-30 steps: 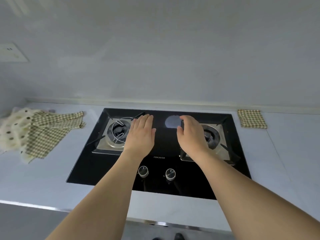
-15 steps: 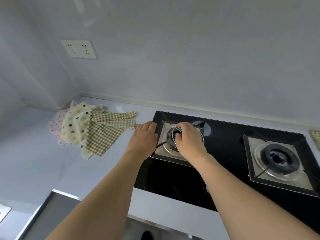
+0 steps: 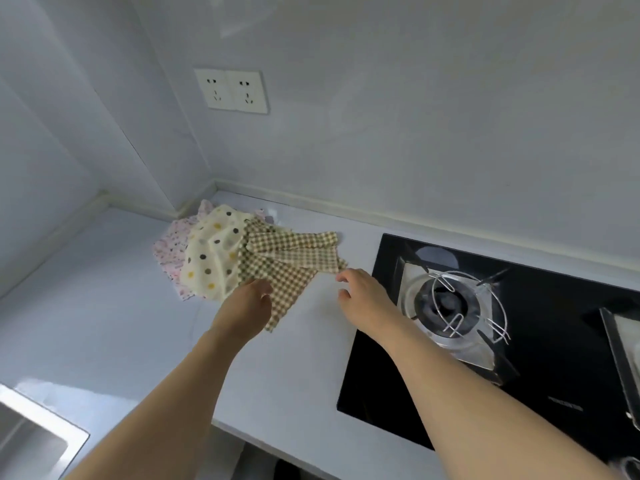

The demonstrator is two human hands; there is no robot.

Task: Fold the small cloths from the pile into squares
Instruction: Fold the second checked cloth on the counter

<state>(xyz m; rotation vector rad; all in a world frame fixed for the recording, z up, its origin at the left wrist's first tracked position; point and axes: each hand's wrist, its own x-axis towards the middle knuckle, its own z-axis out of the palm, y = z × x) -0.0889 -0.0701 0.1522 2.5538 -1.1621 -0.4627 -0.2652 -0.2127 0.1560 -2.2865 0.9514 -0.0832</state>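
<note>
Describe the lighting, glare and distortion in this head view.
Head view: soft, even, bluish light; a pale reflection streak on the wall; highlights on the glossy stove; wide-angle lens bends the counter edges; both forearms look stretched; the checked cloth stays sharp.

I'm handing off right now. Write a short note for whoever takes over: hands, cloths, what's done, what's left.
Left hand: on the near edge of the green-checked cloth; grip hidden.
Right hand: open, fingertips just short of that cloth's right corner, holding nothing.
Pile sits in the white countertop corner: checked cloth on top, cream polka-dot cloth under it, pink-patterned cloth lowest.
Done: nothing folded in view.
Left: lift off the checked cloth, fold it square, then the others.
</note>
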